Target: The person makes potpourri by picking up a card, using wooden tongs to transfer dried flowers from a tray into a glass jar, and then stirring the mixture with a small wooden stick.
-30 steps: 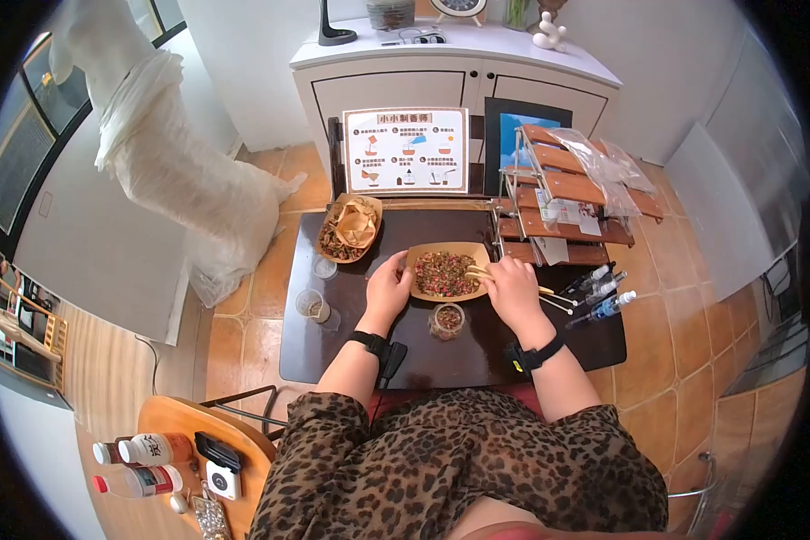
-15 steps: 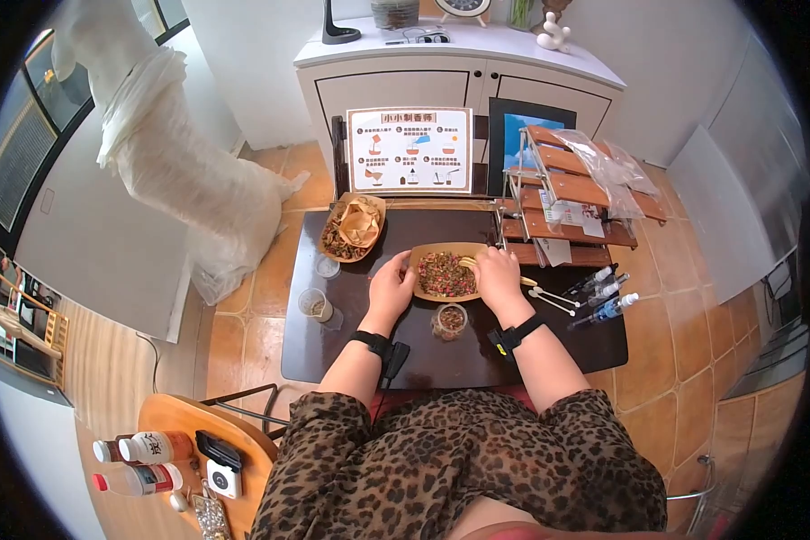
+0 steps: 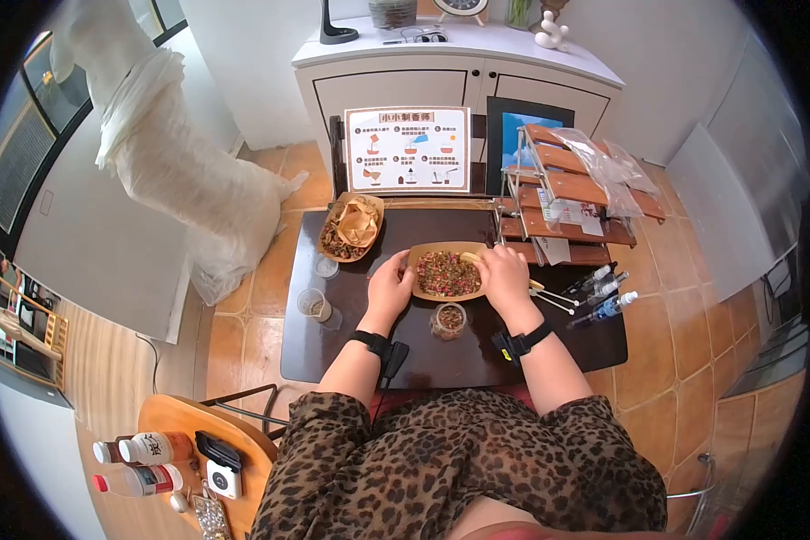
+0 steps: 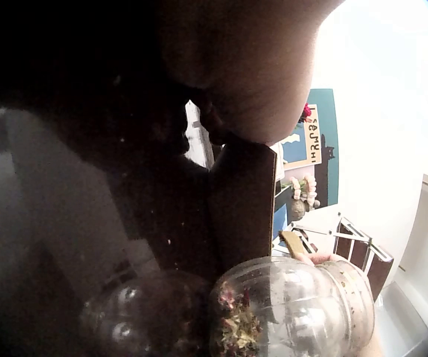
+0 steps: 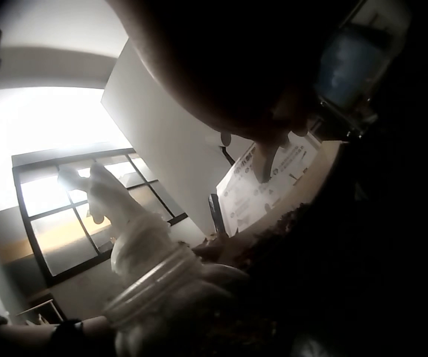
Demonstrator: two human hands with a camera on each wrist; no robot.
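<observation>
A boat-shaped kraft paper tray filled with dried petals and herbs lies on the dark table in the head view. My left hand holds the tray by its left end. At the right end, my right hand pinches pale wooden tongs, whose tips reach over the herbs; the palm hides most of their length. Close in front of the tray stands a clear round jar with some dried flowers inside. The left wrist view shows this jar from the side.
Another paper tray with dried plants and a folded paper sits back left, near clear cups. White-tipped sticks and small bottles lie at the right. Behind stand a printed sign and a wooden slatted rack.
My right hand has shifted left and slightly down over the tray's right end with the tongs, whose tips first lay lower on the herbs. My left hand has stayed at the tray.
</observation>
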